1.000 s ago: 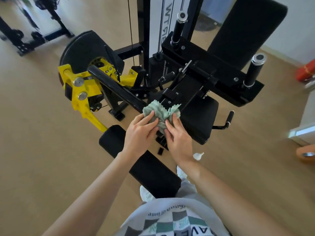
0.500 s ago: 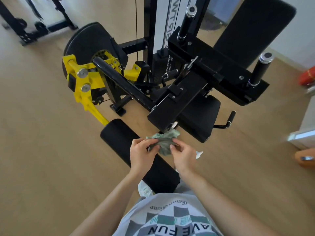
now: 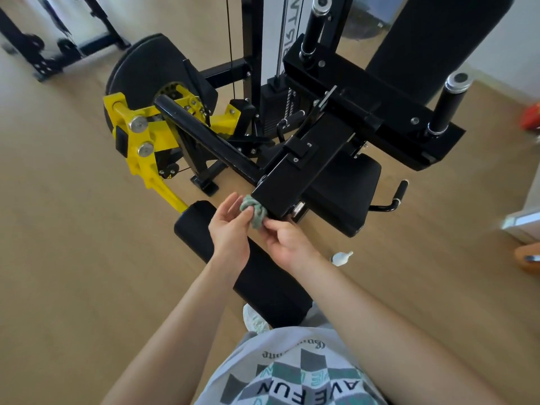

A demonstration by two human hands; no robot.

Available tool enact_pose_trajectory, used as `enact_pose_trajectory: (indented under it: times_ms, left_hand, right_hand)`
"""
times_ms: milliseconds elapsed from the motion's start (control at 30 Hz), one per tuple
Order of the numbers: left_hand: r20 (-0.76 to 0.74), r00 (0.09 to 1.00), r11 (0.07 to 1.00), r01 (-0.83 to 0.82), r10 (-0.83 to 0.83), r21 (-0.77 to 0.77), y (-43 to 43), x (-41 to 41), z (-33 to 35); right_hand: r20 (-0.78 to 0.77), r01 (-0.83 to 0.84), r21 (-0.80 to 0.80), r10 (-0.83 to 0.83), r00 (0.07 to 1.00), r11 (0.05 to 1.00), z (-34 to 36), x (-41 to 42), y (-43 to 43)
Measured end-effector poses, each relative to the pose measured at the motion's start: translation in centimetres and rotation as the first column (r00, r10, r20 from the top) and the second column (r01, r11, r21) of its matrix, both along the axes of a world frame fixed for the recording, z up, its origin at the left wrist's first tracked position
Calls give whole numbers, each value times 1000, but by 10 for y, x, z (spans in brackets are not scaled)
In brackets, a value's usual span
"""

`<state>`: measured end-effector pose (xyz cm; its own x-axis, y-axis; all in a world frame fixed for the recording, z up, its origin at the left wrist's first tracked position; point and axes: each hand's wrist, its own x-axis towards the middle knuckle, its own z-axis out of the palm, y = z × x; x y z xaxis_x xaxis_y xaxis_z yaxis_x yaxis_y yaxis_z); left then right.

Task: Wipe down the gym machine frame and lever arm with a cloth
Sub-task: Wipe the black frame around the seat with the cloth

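A crumpled pale green cloth (image 3: 254, 212) is bunched against the near lower corner of the black box-section frame (image 3: 304, 168) of the gym machine. My left hand (image 3: 230, 229) cups the cloth from the left, thumb and fingers curled round it. My right hand (image 3: 287, 239) pinches the cloth from the right, just under the frame's end. The black round lever arm (image 3: 204, 138) runs up and left from the frame to the yellow pivot bracket (image 3: 140, 141). A black roller pad (image 3: 242, 258) lies beneath both hands.
The black seat pad (image 3: 344, 194) and the back pad (image 3: 432, 39) lie to the right, with two upright handles (image 3: 447, 106). A small white bottle (image 3: 342, 257) lies on the wooden floor. Another black machine base (image 3: 58, 51) stands at far left. My white shoe (image 3: 254, 318) shows below the roller.
Both hands drew the cloth off the top of the frame down towards me, bunched it up, then raised it against the frame's near lower corner.
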<state>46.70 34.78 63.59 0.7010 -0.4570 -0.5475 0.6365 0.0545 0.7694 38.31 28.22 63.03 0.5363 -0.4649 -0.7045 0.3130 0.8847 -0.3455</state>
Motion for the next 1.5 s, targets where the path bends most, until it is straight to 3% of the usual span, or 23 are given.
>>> enact_pose_trajectory:
  times_ms: [267,333,467,600,700,800,867,933,1100,1333,1500]
  left_hand:
    - [51,976,967,199,-210,160,4,-31,-6]
    - [75,960,950,251,-268,186,5,-40,-4]
    - [194,919,921,288,-343,263,7,-57,0]
    - [365,828,900,346,-426,266,7,-65,13]
    - [624,665,911,266,-411,316,5,-60,17]
    - [846,347,909,57,-405,412,-6,-48,14]
    - [859,170,868,-36,-483,495,-20,-40,9]
    - [826,93,825,-60,-556,562,-33,-37,5]
    - [822,63,806,-165,-566,568,-48,-46,-6]
    - [828,-7,806,-237,-560,543,-50,-45,-13]
    - [824,-24,803,-240,-567,546,-48,-43,-12]
  right_hand:
    - [-90,59,34,-55,994,998,-7,-43,-3]
    - [-84,46,-8,-47,995,999,-8,-60,-7]
    - [-27,-132,-129,130,991,983,2,-88,-13]
    - [-153,-195,-289,156,976,937,5,-95,-17]
    - [-296,-122,-289,32,955,950,-2,-90,-41]
    - [-334,-62,-279,-37,942,958,-3,-80,-71]
    - [-322,-106,-311,0,947,944,3,-68,-82]
    - [-354,-167,-352,35,934,921,7,-56,-85]
    - [-483,-173,-417,-56,874,893,5,-48,-93]
    - [-426,32,-456,-249,870,889,8,-41,-148]
    - [-389,70,-579,-351,851,812,16,-42,-196]
